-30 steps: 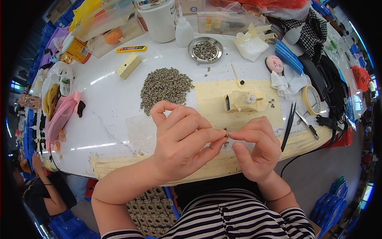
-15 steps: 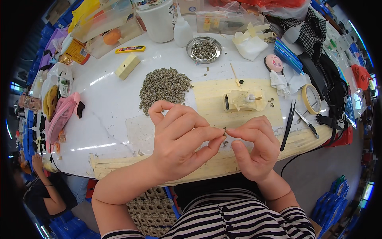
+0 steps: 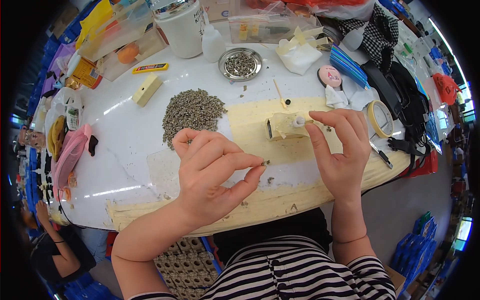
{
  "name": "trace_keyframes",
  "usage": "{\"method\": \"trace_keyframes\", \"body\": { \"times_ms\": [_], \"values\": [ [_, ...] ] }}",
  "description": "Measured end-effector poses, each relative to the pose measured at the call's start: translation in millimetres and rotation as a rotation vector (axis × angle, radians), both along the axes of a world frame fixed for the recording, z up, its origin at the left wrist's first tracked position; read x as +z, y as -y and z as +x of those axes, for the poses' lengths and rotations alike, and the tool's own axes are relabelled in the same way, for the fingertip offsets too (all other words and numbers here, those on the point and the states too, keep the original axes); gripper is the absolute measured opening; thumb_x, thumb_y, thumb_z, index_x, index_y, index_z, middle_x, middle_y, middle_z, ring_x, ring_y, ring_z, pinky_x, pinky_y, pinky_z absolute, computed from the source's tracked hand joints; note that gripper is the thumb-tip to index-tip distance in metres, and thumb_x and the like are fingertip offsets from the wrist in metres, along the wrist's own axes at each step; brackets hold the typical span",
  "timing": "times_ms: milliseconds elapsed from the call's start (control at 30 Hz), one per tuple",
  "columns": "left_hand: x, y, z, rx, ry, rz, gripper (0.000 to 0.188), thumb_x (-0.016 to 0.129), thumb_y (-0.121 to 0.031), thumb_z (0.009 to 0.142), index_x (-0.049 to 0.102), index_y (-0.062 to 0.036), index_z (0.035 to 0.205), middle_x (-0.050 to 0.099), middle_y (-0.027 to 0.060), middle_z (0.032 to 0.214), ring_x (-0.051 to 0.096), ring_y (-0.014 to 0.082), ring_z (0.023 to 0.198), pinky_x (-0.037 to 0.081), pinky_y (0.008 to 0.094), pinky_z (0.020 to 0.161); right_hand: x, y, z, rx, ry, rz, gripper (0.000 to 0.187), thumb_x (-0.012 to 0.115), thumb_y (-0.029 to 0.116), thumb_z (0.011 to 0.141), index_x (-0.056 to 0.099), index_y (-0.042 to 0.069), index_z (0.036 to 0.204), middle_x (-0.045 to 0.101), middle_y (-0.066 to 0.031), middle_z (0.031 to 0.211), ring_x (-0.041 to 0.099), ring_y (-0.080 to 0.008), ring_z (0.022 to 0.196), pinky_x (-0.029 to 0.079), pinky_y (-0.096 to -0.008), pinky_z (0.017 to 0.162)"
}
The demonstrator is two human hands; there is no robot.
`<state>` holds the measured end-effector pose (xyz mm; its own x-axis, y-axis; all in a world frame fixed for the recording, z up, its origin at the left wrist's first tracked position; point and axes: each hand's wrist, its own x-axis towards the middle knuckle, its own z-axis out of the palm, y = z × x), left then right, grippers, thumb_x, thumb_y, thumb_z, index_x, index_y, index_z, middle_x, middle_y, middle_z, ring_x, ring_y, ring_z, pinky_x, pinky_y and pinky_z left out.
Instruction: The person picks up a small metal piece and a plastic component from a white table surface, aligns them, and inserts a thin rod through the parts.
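My left hand (image 3: 212,175) is closed in a pinch between thumb and forefinger. A tiny dark metal piece (image 3: 266,162) sticks out at its fingertips. My right hand (image 3: 342,150) is over the tape-wrapped block (image 3: 284,127), thumb and forefinger apart on either side of a thin stick beside the white nozzle (image 3: 299,121). Whether the fingers touch that stick is not clear. Beyond my left hand lies a heap of small metal pieces (image 3: 192,114). A few more loose pieces (image 3: 270,180) are on the table between my hands.
A round metal dish (image 3: 223,72) of small pieces stands farther back, near a white squeeze bottle (image 3: 213,45). A pale block (image 3: 147,90) lies left of it. To the right are a tape roll (image 3: 374,120) and a cutter knife (image 3: 381,154). Another person's arm (image 3: 62,247) shows at lower left.
My right hand has left the left fingertips and moved right and away from me, to the tape-wrapped block. My left hand keeps its pinch. The whole view has shifted slightly.
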<state>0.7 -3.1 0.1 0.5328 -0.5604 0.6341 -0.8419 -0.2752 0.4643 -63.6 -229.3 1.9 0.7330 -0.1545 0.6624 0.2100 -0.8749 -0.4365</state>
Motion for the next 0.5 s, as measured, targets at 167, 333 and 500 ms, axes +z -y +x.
{"method": "trace_keyframes", "body": {
  "times_ms": [167, 333, 500],
  "values": [
    [-0.1, -0.2, -0.6, 0.010, -0.013, -0.001, 0.026, 0.083, -0.002, 0.063, 0.074, -0.0129, 0.085, 0.059, -0.0033, 0.076, 0.055, 0.0158, 0.075, 0.032, 0.0349, 0.082, -1.1, 0.4, -3.5, -0.012, 0.048, -0.001, 0.015, 0.080, 0.004, 0.078, 0.073, 0.005, 0.091, 0.065, -0.0063, 0.087, 0.057, -0.0234, 0.081, 0.046, -0.0338, 0.071],
    [0.3, -0.3, -0.8, -0.004, -0.013, -0.004, 0.026, 0.084, -0.002, 0.063, 0.073, -0.0134, 0.084, 0.059, -0.0038, 0.076, 0.055, 0.0158, 0.075, 0.031, 0.0351, 0.082, -0.9, -8.1, -17.2, 0.111, 0.151, 0.238, 0.012, 0.077, 0.002, 0.082, 0.070, 0.002, 0.091, 0.066, -0.0077, 0.088, 0.057, -0.0218, 0.081, 0.046, -0.0323, 0.073],
    [1.7, 0.2, -1.2, -0.005, 0.011, 0.004, 0.027, 0.086, -0.004, 0.062, 0.074, -0.0136, 0.084, 0.059, -0.0044, 0.076, 0.055, 0.0156, 0.074, 0.031, 0.0353, 0.081, -14.6, -22.6, -18.3, 0.341, 0.070, 0.502, 0.009, 0.072, 0.001, 0.087, 0.066, 0.001, 0.094, 0.067, -0.0080, 0.088, 0.056, -0.0206, 0.080, 0.044, -0.0306, 0.074]
  ]
}}
